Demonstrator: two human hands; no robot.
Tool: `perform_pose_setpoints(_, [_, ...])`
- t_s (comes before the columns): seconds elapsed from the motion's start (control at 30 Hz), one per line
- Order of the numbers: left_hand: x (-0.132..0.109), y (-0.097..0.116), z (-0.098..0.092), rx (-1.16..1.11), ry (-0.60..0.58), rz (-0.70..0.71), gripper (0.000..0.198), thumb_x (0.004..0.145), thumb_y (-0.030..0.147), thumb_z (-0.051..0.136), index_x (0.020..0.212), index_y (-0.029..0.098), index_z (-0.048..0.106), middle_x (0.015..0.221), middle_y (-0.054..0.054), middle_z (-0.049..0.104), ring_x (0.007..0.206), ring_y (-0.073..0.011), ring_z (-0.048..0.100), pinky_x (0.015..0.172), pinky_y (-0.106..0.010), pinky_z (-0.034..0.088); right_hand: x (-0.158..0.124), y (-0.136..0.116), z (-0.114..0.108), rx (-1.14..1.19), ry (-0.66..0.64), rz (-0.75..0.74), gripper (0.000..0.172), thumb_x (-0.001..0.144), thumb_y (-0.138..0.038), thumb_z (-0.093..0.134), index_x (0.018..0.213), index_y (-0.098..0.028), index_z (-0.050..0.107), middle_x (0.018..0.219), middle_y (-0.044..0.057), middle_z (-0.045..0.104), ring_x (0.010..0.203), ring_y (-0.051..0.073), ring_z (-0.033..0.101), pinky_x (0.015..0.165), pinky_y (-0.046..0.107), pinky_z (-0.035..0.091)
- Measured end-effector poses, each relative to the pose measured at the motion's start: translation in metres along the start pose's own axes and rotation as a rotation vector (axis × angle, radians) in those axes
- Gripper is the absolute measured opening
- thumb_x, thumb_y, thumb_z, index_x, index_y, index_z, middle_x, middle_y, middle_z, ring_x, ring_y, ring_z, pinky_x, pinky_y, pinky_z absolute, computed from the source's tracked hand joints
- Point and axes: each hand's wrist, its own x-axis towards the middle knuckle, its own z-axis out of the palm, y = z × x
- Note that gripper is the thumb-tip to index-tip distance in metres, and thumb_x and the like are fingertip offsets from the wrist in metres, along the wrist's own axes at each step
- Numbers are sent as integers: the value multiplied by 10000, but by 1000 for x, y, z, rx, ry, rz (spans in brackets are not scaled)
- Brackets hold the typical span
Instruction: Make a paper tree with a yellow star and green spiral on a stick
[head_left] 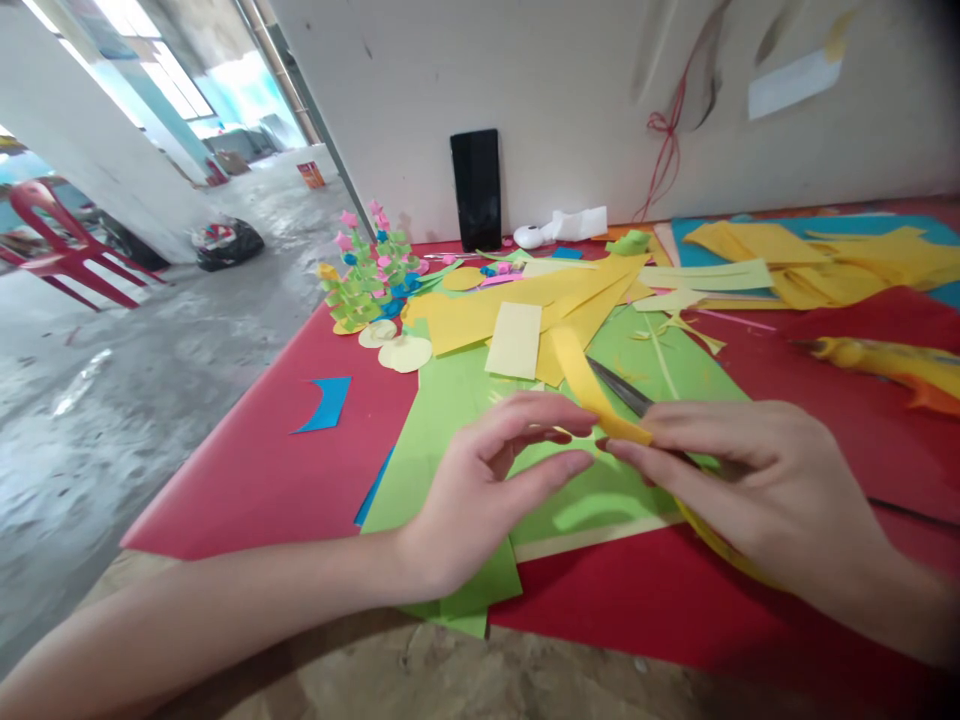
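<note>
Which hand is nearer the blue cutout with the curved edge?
Left. The left hand is right of the blue cutout and nearer the camera, apart from it. The right hand is farther right, past the left one, holding a yellow strip.

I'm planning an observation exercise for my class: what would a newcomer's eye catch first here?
Probably the left hand and right hand in the foreground, the right pinching a bright yellow strip. Next, the colorful paper flowers farther back, left of the upright black phone.
</note>
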Motion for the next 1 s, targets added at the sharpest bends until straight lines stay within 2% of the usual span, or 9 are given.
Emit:
perform_pose_setpoints(0.13, [-1, 2, -1, 38, -12, -49, 198, 786, 159, 627, 956, 233, 697, 1019, -13, 620, 1001, -122, 567, 881, -198, 480, -3, 0, 0, -152, 39, -132, 323, 838, -224, 526, 522, -199, 591, 550, 36, 620, 519, 155, 587, 411, 263, 381])
perform_pose_setpoints(0.23, [-2, 1, -1, 58, -3, -68, 206, 781, 181, 637, 963, 250, 703, 1030, -10, 626, 1004, -131, 573, 884, -210, 482, -2, 2, 2, -206, 35, -162, 317, 846, -216, 516, 537, -208, 586, 558, 36, 625, 533, 162, 597, 435, 269, 403])
perform_pose_setpoints(0.43, [0, 0, -2, 81, 0, -53, 188, 756, 190, 661, 937, 209, 706, 999, -38, 649, 968, -150, 585, 860, -244, 493, -3, 4, 3, -204, 15, -245, 238, 832, -157, 513, 621, -201, 615, 668, 47, 680, 642, 180, 645, 496, 260, 459])
perform_pose_setpoints(0.53, [1, -1, -3, 117, -9, -45, 150, 748, 195, 669, 894, 192, 707, 922, -38, 662, 924, -149, 593, 844, -247, 485, -4, 5, 4, -219, 1, -263, 249, 816, -147, 506, 601, -197, 621, 667, 54, 688, 627, 185, 648, 502, 264, 475])
perform_pose_setpoints(0.7, [1, -4, -4, 120, -31, -35, 109, 717, 211, 701, 815, 165, 694, 845, -44, 658, 857, -154, 599, 811, -270, 479, -8, 3, 6, -164, -67, -140, 266, 793, -157, 490, 567, -196, 626, 666, 52, 698, 579, 179, 647, 384, 231, 427])
perform_pose_setpoints(0.87, [1, -3, -4, 99, -13, -43, 51, 713, 210, 702, 739, 168, 691, 791, -35, 632, 807, -149, 587, 764, -266, 475, -2, -4, 5, -64, -126, -18, 218, 790, -203, 529, 612, -201, 655, 666, 40, 693, 558, 171, 625, 416, 248, 441])
perform_pose_setpoints(0.93, [2, -2, -4, 74, -2, -67, 38, 721, 207, 695, 735, 172, 687, 769, -21, 626, 776, -131, 584, 742, -244, 473, 2, -5, 5, 39, -153, 66, 208, 785, -220, 545, 609, -201, 654, 652, 38, 685, 548, 163, 613, 418, 244, 440])
perform_pose_setpoints(1.0, [2, 0, -3, 37, 16, -102, 34, 728, 202, 689, 730, 170, 678, 753, -6, 630, 749, -108, 583, 723, -215, 472, 4, -4, 6, 236, -171, 195, 165, 766, -250, 585, 628, -203, 663, 655, 32, 682, 579, 162, 618, 443, 232, 460])
